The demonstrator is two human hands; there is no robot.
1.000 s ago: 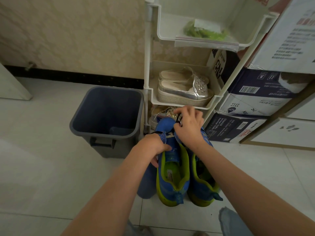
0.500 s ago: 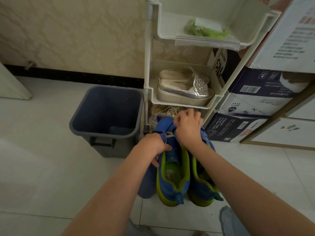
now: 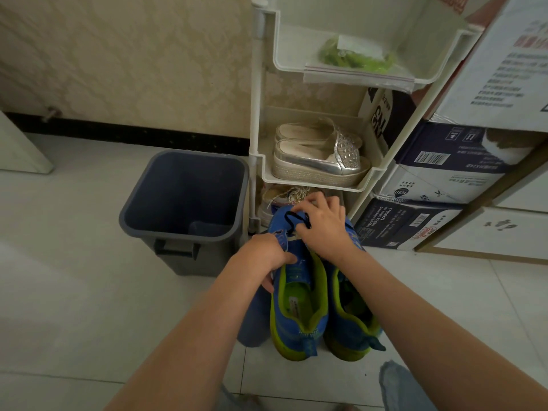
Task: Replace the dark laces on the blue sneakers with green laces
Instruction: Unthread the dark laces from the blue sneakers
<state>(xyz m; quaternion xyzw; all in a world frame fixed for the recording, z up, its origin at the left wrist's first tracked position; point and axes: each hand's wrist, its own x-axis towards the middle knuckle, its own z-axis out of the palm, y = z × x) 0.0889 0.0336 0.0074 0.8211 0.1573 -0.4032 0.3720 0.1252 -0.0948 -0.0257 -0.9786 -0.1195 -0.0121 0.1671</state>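
A loop of the dark lace [image 3: 292,218] is pinched in curled fingers of the right hand [image 3: 324,229], and the blue sneaker [image 3: 299,307] is gripped at its side by the left hand [image 3: 268,256], just before the white shoe rack [image 3: 257,114]. The lace is best drawn out eyelet by eyelet with the shoe steadied; the green laces [image 3: 355,56] are bagged on the rack's top shelf.
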